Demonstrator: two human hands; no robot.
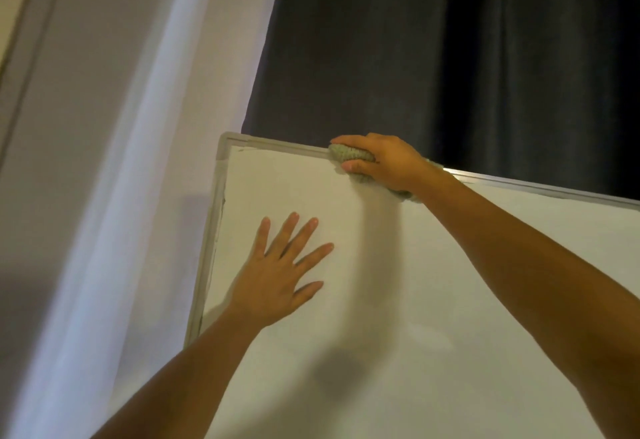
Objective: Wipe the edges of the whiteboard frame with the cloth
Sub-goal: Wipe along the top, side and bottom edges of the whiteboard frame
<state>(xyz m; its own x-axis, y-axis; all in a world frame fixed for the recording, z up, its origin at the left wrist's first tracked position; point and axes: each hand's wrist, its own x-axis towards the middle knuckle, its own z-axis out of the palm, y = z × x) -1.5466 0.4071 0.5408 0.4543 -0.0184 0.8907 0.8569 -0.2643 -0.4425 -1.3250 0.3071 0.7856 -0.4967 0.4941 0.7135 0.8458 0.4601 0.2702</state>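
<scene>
With a pale curtain (114,168) at far left, the left hand (277,275) presses flat, fingers (313,227) spread, steadying the whiteboard (381,300) while the right hand (384,161), fingers clamped on the cloth (349,154), wipes the frame's top edge (277,145) (mid-wipe, I judge); the next stroke likely runs toward the left corner, the dark curtain (450,57) hanging clear behind.

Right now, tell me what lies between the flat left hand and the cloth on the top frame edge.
Head view: only bare whiteboard surface separates the left hand from the cloth.
</scene>
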